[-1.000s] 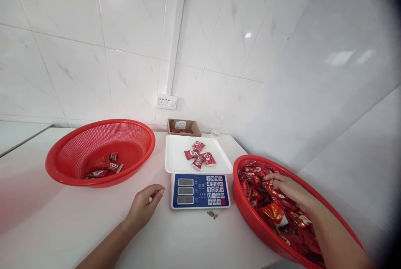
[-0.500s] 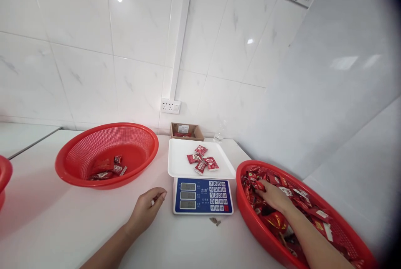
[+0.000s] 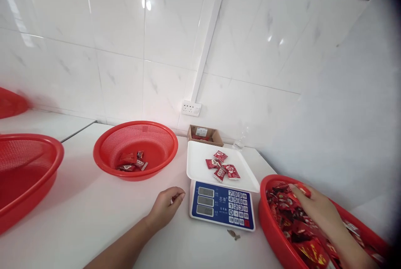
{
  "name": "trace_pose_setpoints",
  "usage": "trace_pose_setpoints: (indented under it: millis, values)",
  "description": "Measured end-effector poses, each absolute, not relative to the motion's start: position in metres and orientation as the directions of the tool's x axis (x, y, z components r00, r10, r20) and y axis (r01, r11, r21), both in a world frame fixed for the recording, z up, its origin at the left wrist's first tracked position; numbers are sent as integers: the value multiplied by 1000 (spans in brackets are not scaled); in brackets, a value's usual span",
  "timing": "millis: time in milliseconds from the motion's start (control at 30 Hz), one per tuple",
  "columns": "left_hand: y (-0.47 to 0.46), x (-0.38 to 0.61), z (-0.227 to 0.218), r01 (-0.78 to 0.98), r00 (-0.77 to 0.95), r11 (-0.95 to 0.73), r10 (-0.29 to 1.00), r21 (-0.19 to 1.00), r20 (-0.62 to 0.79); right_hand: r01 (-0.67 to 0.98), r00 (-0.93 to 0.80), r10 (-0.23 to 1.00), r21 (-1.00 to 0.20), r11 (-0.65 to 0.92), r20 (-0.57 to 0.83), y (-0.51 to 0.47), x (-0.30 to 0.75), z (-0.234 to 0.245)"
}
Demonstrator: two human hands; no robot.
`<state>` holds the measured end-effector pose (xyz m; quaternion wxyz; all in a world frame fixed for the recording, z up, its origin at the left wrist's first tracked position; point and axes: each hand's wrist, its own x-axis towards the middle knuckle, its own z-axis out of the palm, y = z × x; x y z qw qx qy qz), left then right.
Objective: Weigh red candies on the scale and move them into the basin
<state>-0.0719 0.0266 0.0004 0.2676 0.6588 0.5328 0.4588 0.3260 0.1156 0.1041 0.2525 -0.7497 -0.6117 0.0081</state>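
My right hand (image 3: 316, 210) reaches into the red basket (image 3: 269, 223) at the right, fingers curled down among its many red candy packets (image 3: 291, 223); whether it grips one is hidden. My left hand (image 3: 166, 208) rests on the white counter just left of the blue scale (image 3: 222, 208), fingers loosely curled with nothing seen in them. Several red candy packets (image 3: 222, 168) lie on the scale's white tray (image 3: 200, 162). A second red basket (image 3: 136, 150) behind my left hand holds a few packets (image 3: 131, 163).
A third red basket (image 3: 25, 177) sits at the far left, with another red rim (image 3: 12, 102) behind it. A small cardboard box (image 3: 205, 134) and a clear bottle (image 3: 240, 141) stand against the tiled wall under a socket (image 3: 191, 108). A scrap of wrapper (image 3: 233, 234) lies before the scale.
The view has swung left, bringing the far-left red baskets into sight. My right hand has shifted within the right basket, toward its back rim. My left hand stays put.
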Motion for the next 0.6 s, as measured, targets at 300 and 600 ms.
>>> trace_pose_setpoints:
  millis: [300, 600]
  values:
    - [26, -72, 1, 466, 0, -292, 944, 835, 331, 881, -45, 969, -448, 154, 244, 165, 218, 97]
    - [25, -72, 0, 468, 7, -303, 940, 830, 340, 903, -223, 970, -353, 243, 97, 196, 170, 79]
